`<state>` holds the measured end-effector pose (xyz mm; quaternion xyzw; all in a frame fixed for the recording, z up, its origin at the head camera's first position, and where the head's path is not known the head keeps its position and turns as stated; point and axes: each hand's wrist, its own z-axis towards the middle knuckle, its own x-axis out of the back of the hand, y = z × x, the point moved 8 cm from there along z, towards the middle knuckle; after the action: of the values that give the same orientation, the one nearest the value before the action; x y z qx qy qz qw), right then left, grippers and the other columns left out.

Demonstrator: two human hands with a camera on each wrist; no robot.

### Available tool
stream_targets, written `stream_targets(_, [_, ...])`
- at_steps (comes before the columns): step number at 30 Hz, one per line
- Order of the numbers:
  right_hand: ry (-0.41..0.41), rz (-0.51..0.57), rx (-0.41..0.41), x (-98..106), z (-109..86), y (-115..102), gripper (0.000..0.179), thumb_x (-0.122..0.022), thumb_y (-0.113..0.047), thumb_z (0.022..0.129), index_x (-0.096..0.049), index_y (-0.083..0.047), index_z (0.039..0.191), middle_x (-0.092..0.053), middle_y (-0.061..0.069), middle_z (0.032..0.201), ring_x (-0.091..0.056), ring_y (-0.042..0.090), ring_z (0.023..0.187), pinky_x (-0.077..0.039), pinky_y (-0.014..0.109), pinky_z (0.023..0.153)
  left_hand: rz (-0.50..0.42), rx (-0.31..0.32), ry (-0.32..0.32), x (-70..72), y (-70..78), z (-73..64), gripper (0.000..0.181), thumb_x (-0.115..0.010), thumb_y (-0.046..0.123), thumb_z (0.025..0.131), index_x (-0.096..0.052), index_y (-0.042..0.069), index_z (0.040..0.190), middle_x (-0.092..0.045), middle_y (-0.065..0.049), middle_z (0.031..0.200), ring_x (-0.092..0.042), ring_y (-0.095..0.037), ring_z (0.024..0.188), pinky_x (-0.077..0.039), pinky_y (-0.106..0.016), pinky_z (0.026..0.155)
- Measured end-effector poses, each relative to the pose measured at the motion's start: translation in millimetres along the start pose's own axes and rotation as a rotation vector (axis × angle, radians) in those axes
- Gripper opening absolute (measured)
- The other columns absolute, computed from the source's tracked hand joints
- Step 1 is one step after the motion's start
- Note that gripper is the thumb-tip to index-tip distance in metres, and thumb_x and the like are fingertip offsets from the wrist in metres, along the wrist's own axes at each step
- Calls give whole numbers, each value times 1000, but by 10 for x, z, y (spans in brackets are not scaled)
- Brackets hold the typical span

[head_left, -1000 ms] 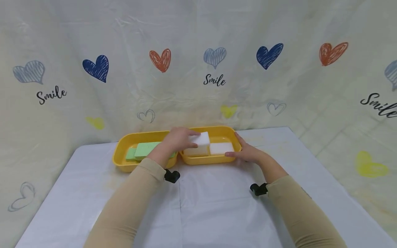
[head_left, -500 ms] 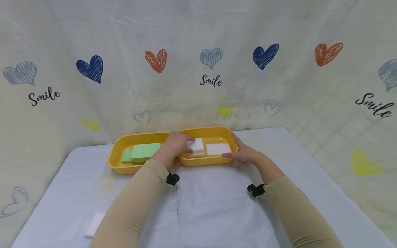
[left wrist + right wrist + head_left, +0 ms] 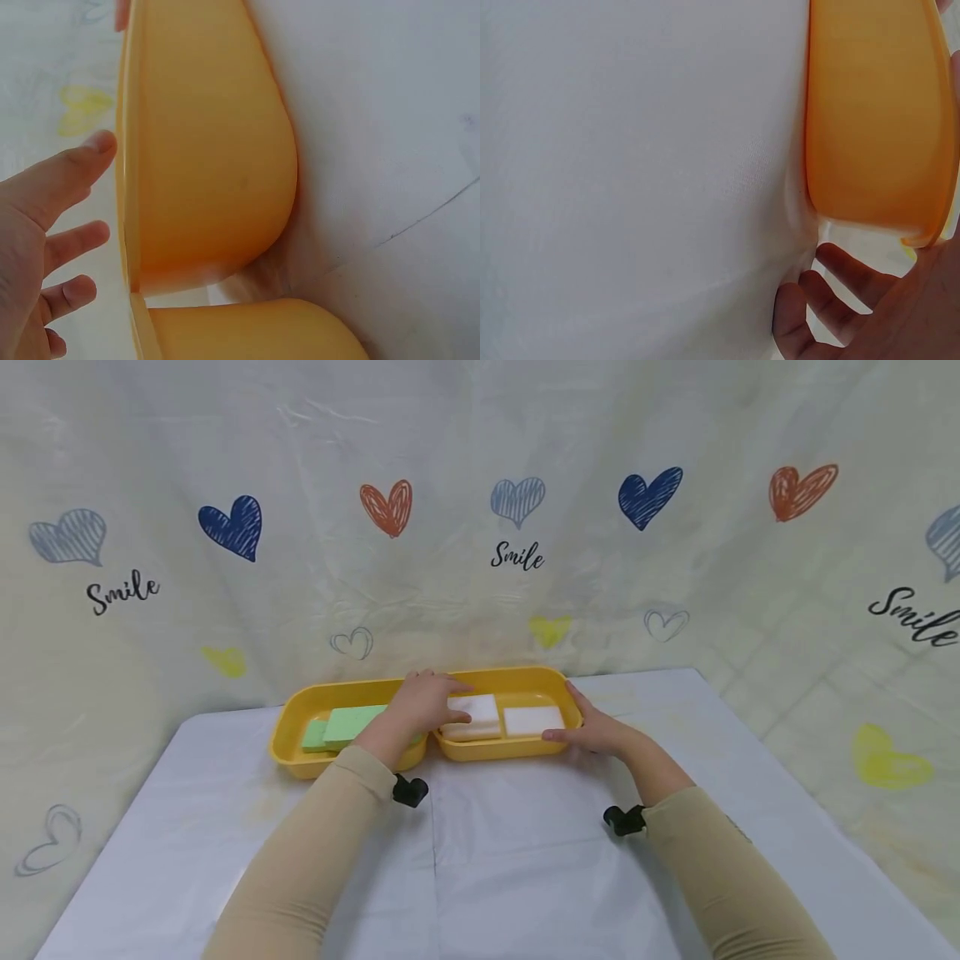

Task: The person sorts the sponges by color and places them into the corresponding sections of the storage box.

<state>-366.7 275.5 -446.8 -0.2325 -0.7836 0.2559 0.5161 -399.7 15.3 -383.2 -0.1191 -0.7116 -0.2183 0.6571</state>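
Note:
Two yellow plastic trays stand side by side at the back of the table. In the right tray (image 3: 517,748) lie a stack of white sponges (image 3: 474,710) on the left and a lower white sponge (image 3: 533,721) on the right. My left hand (image 3: 420,703) is over the stack's left end, thumb and fingers spread; the left wrist view shows nothing between them. With my right hand (image 3: 596,727) I hold the right tray's end, thumb over its front rim and index finger at the back corner. Green sponges (image 3: 352,725) lie in the left tray (image 3: 294,766), partly hidden by my left hand.
The white-covered table (image 3: 517,860) reaches forward to a curtain (image 3: 450,593) printed with hearts and "Smile", close behind the trays. In the left wrist view, the adjoining tray ends nearly meet.
My left hand has lowered a white sponge onto the stack and let it go, its fingers now spread. My right hand stays at the tray's end. The head view shifted slightly.

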Motion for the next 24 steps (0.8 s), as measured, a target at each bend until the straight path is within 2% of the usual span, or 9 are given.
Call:
stream_targets(4, [-9, -7, 8, -19, 23, -28, 122, -69, -67, 80, 18, -29, 157, 0, 24, 163, -12, 49, 145, -14, 67, 114, -22, -12, 13, 28, -45, -98, 59, -71, 51, 88, -57, 32, 141, -57, 0, 141, -45, -30, 128, -29, -50, 110])
stream_targets(8, [-11, -9, 10, -25, 37, -33, 123, -70, -66, 80, 17, -28, 157, 0, 23, 164, -11, 49, 146, -13, 67, 114, -54, -27, 29, 67, -111, -262, 59, -72, 51, 87, -58, 30, 141, -57, -1, 140, -44, -30, 131, -27, -51, 112])
stream_targets(13, [-7, -24, 13, -4, 42, -18, 125, -69, -69, 78, 18, -28, 157, -1, 25, 163, -13, 50, 145, -13, 68, 114, -59, -22, 52, 126, -226, -522, 57, -73, 52, 86, -61, 30, 137, -60, 0, 136, -47, -28, 128, -28, -50, 112])
stream_targets(19, [-12, -44, 11, 4, 59, 6, 123, -68, -68, 80, 20, -27, 156, 0, 27, 162, -12, 52, 144, -13, 69, 113, -77, 31, 45, 114, -419, -856, 54, -72, 52, 86, -62, 33, 136, -60, 1, 136, -47, -28, 129, -27, -51, 114])
stream_targets(24, [-14, -36, 6, -20, 66, 8, 124, -68, -69, 79, 21, -28, 156, 0, 26, 162, -12, 51, 144, -12, 68, 114, -65, 3, 49, 133, -523, -1187, 49, -75, 46, 86, -67, 30, 130, -65, 3, 130, -53, -30, 121, -34, -56, 106])
